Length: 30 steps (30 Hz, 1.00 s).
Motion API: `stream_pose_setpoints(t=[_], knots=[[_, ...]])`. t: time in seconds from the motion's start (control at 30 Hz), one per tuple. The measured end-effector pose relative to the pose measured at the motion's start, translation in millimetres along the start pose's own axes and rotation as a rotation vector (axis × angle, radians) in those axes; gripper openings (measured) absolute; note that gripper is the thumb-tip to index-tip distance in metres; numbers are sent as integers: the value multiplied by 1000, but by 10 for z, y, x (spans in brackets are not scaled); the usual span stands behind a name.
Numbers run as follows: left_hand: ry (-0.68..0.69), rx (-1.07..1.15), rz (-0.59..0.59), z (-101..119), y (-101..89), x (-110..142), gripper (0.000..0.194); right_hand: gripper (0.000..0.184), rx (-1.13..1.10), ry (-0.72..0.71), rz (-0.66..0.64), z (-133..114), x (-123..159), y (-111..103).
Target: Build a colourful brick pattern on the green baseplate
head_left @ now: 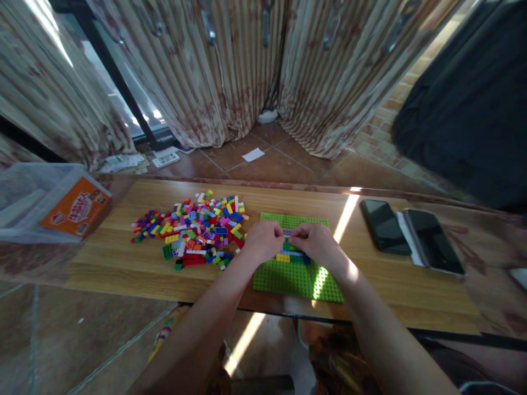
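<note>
Left hand (264,240) and right hand (316,242) — pinched closed, contents unclear — over the green baseplate (284,281).

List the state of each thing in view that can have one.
Left hand: fingers bent, grip unclear
Right hand: fingers bent, grip unclear
Green studded baseplate: flat, partly built on
Loose toy bricks: spread in a heap
Left smartphone: screen dark
Right smartphone: screen dark
Clear plastic bin: no lid visible
Curtains: hanging, parted at left

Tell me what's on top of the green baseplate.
On the green baseplate sit toy bricks, yellow, green and dark blue among them. The left hand and right hand hide whatever lies directly beneath them.
</note>
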<state>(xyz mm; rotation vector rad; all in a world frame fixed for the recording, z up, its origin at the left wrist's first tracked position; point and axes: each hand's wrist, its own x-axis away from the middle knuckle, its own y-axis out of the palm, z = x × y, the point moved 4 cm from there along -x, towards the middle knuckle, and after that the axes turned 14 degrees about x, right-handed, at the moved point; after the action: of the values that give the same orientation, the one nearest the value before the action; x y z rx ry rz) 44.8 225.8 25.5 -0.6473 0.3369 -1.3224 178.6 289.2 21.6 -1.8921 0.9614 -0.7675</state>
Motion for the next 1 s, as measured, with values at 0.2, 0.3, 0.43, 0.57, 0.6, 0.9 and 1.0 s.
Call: stream_pose_setpoints(t=[0.2,0.3,0.43,0.57,0.6,0.9,1.0], knots=[[85,43,54,-18,13,42,13,22,-49,-48,54,52,-14,-12],[165,124,90,1,25,41,14,24,-59,-51,62,96,-56,-15],[207,212,211,-23,-168,13,14,25,-68,-40,108,84,-82,-40],[155,188,285,-220,-674,99,14,25,-131,-52,242,-24,-29,-108],[136,158,265,-283,-804,145,15,24,-157,-59,259,-52,-13,-121],[-113,-270,106,-595,-1097,392,29,21,-381,-68,428,78,-46,-252],[-147,-301,112,-607,-1064,369,28,20,-423,-39,461,162,-65,-279]])
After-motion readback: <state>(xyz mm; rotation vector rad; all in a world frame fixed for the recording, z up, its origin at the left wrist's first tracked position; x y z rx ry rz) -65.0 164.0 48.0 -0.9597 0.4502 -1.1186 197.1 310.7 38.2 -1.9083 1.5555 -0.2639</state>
